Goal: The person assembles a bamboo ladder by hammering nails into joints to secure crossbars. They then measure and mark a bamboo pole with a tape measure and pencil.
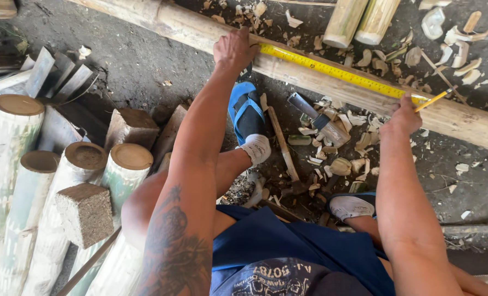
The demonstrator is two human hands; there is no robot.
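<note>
With our left hand (234, 50) pinning the yellow tape measure (332, 70) along the bamboo pole (463, 118) and our right hand (404, 116) gripping a pencil (433, 100) at the tape's far end, measuring is under way; no mark shows yet.

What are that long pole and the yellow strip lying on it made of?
The long pole looks like raw bamboo: pale, round, unpainted, with a ringed node. The yellow strip, held flat by the left hand, is probably coated metal tape; the right hand holds a pencil, seemingly wood.

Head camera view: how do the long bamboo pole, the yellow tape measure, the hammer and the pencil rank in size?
1. Long bamboo pole
2. Yellow tape measure
3. Hammer
4. Pencil
</note>
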